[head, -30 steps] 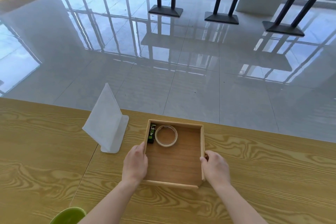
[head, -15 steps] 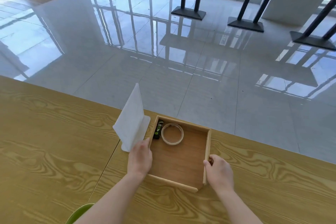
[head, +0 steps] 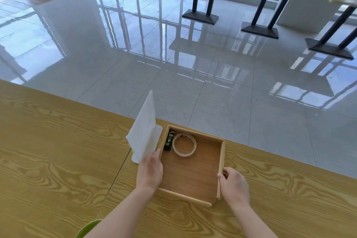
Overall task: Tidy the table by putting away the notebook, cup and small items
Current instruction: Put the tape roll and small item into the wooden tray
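Note:
A shallow wooden tray (head: 221,157) lies on the yellow wood-grain table (head: 58,160). In its far left corner are a roll of tape (head: 184,144) and a small black and green item (head: 169,140). My left hand (head: 150,172) grips the tray's left wall. My right hand (head: 233,183) grips the right wall. A white notebook (head: 144,133) stands propped open just left of the tray, touching my left hand. The rim of a green cup (head: 87,230) shows at the bottom edge.
The table's far edge runs diagonally behind the tray, with glossy tiled floor (head: 173,63) beyond. Black table legs (head: 201,6) stand farther back.
The tray and both hands now sit up against the white notebook, where a gap lay before. The view has swung left.

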`<state>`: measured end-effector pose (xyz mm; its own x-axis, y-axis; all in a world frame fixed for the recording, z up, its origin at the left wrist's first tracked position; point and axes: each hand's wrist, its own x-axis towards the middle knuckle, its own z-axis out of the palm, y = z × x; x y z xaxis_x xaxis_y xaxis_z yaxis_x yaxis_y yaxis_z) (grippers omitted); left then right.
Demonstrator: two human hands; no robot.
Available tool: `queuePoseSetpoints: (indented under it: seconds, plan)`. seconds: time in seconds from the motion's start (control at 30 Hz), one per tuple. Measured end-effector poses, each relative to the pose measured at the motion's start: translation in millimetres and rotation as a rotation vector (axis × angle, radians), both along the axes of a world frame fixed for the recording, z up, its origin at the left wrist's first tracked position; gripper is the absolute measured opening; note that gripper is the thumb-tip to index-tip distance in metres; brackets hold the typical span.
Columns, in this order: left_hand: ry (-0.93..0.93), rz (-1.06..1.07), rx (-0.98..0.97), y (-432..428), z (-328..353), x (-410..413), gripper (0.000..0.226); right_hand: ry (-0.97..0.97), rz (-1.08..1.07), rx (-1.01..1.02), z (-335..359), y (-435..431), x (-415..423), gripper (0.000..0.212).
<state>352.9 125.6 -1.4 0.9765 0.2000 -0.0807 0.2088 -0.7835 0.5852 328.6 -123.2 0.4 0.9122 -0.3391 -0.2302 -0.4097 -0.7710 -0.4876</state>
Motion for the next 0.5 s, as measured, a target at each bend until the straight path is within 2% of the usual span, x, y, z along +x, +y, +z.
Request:
queuePoseSetpoints:
  seconds: [0.13,0.23,0.3,0.37,0.5]
  plan:
    - [-0.012,0.006,-0.013,2.2,2.7,-3.8,0.013,-0.002,-0.004,0.005,-0.1,0.9,1.1,0.023]
    - [-0.039,0.035,-0.062,9.1,-1.1,-13.4,0.010,0.001,-0.007,0.019,1.0,1.3,0.5,0.030]
    - [-0.056,0.141,-0.136,16.4,-3.7,-21.1,0.006,0.003,-0.009,0.035,1.7,1.0,0.6,0.033]
    - [-0.049,0.287,-0.208,24.0,-5.1,-27.8,0.015,0.005,-0.005,0.041,2.5,0.7,0.6,0.032]
    - [-0.041,0.459,-0.311,37.4,-2.7,-31.8,0.010,0.018,0.000,0.049,2.7,-0.2,0.8,0.035]
